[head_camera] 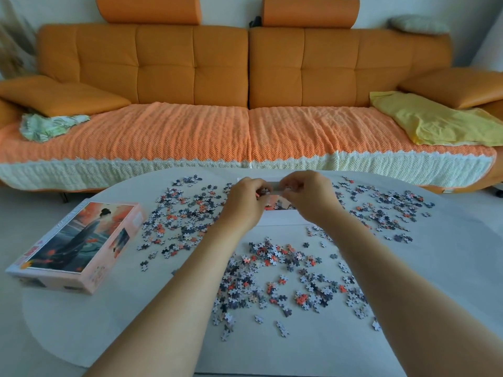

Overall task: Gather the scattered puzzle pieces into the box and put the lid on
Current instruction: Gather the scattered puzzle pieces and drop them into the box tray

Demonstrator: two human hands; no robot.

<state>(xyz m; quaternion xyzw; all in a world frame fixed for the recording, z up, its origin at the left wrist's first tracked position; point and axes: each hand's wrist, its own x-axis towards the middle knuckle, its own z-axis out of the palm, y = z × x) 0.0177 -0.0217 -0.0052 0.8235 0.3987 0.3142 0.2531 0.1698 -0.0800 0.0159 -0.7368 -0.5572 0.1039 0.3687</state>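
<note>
The open white box (pixel 283 217) sits on the far middle of the table (pixel 408 295), with some orange and grey pieces already showing inside it. Both hands are over its opening. The left hand (pixel 245 202) has its fingers curled in and pinches a small clump of puzzle pieces (pixel 275 278) at its fingertips. The right hand (pixel 307 197), close beside it, is curled the same way around a few more, though these are harder to make out. Many pieces lie loose around the box: a wide scatter to its left, another to its right, and a dense patch on the near side of it, between the two forearms. Well to the left of the box, beyond that scatter, the lid (pixel 79 240) lies picture-side up near the table's edge. Behind the box stands an orange sofa (pixel 217 77) with a yellow cloth (pixel 435 121) on its right end and a green patterned cloth (pixel 51 126) on its left.
</note>
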